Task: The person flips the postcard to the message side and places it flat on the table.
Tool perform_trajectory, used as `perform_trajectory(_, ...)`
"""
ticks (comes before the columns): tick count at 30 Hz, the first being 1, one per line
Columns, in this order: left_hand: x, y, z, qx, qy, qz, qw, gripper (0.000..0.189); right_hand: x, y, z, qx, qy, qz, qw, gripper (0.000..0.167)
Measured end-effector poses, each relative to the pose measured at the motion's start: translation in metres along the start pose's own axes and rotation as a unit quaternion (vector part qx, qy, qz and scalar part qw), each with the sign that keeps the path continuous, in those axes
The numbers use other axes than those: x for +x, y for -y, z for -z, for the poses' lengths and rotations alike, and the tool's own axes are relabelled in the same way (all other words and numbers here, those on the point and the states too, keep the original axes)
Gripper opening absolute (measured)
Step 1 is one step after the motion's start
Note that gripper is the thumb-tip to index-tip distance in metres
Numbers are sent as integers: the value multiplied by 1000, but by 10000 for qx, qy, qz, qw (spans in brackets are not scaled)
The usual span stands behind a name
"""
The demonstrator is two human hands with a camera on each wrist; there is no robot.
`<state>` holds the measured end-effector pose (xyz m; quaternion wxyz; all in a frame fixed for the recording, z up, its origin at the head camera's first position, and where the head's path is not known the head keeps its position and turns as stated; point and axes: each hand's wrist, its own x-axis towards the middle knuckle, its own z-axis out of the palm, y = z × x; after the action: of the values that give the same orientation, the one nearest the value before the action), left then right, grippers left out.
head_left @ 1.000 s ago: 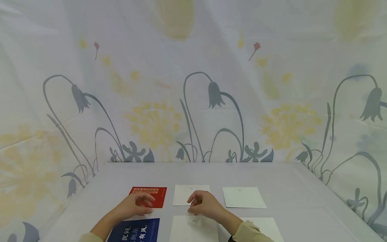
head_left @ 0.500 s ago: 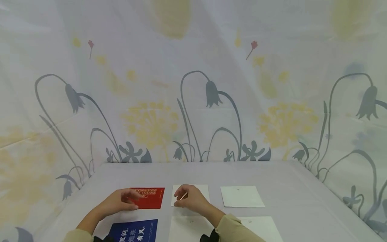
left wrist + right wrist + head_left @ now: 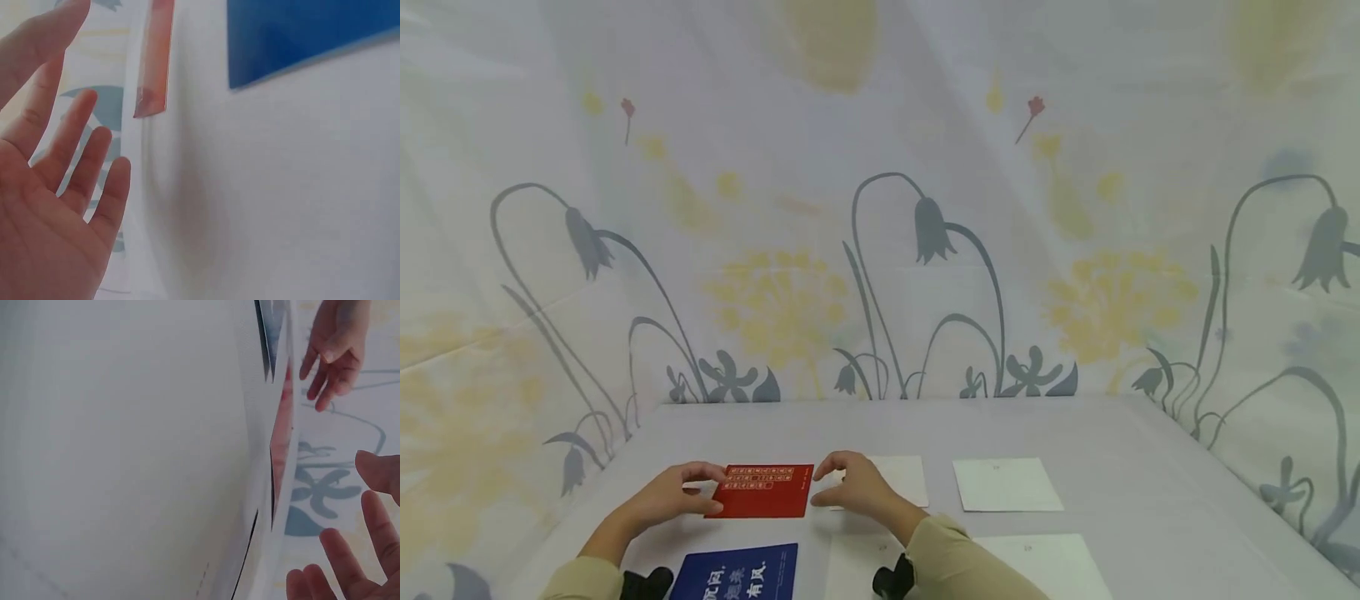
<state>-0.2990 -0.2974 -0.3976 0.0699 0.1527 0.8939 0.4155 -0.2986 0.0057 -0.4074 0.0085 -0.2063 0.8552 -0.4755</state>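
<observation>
A red card (image 3: 767,498) printed with small gold characters lies on the white table at the far left. At its left edge is my left hand (image 3: 662,500), thumb and fingers spread around that side; contact cannot be made out. My right hand (image 3: 867,493) is beside the card's right edge, thumb and fingertips apart, over part of a white card (image 3: 902,479). In the left wrist view the left palm and spread fingers (image 3: 115,194) show, holding nothing. The right wrist view shows the right fingers (image 3: 340,556) likewise spread, with the left hand (image 3: 340,347) opposite.
Nearer me lies a blue card (image 3: 737,573) with white lettering. White cards lie beside it, one (image 3: 861,571) partly behind the right sleeve and another (image 3: 1045,562) further right. A further white card (image 3: 1007,485) is at the back right. A flower-printed cloth (image 3: 880,250) hangs behind the table.
My right hand has moved left from over the white cards to the red card's right edge. My left hand has drawn back leftward from over the red card to its left edge.
</observation>
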Motion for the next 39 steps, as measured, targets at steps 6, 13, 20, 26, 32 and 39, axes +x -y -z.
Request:
perform_trajectory(6,10,6,4,263,121,-156,9995,29,11,4,-11,-164,-13,-264,9995,23)
perform_trajectory(13,13,12,2,119,452,218,9987,29,22,1,-24,-704,377,-160,9967,26)
perform_trajectory(20,21,11,6,247,813,16,9964,30,30,5,-26,-734,612,-208,9952,28)
perform_trajectory(26,24,13,11,252,1029,60,9944,33,33,10,-29,-758,853,-193,9933,29)
perform_trajectory(32,29,12,13,522,925,-43,9943,35,34,13,-31,-1055,832,-384,9902,30)
perform_trajectory(39,30,0,12,928,893,-64,9917,38,36,14,-32,-1214,836,-492,9879,31)
